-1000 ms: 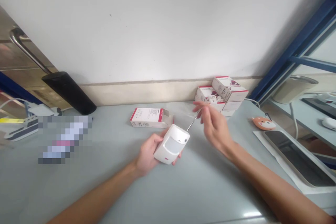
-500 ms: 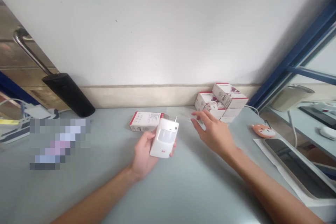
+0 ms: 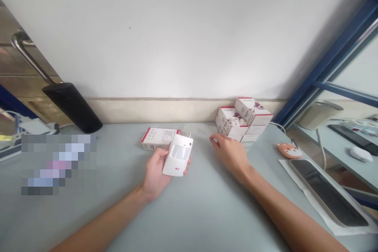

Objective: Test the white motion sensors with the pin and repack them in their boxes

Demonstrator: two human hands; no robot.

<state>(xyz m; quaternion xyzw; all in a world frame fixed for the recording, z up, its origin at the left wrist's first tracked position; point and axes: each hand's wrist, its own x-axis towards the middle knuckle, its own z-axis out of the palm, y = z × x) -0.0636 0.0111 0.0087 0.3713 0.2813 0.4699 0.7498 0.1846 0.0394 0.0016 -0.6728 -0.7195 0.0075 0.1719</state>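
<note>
My left hand [image 3: 154, 174] grips a white motion sensor [image 3: 177, 154] with a rounded lens panel, held upright above the grey table [image 3: 118, 220]. A short thin metal tip [image 3: 189, 135] sticks out of its top corner. My right hand [image 3: 228, 153] lies on the table with relaxed fingers, holding nothing, just in front of a stack of white-and-red product boxes [image 3: 243, 120]. Behind the sensor, an open white-and-red box [image 3: 156, 138] lies on its side, partly hidden by the sensor.
An orange fox-shaped object [image 3: 289, 151] and a dark tablet [image 3: 327, 193] on a white sheet lie to the right. A black cylinder [image 3: 72, 107] stands at the back left, beside a pixelated patch [image 3: 57, 164]. A white wall [image 3: 189, 27] rises behind the table.
My right hand has let go of the thin metal rod and moved right, down to the table. The rod now shows only as a short tip. The sensor has turned more upright.
</note>
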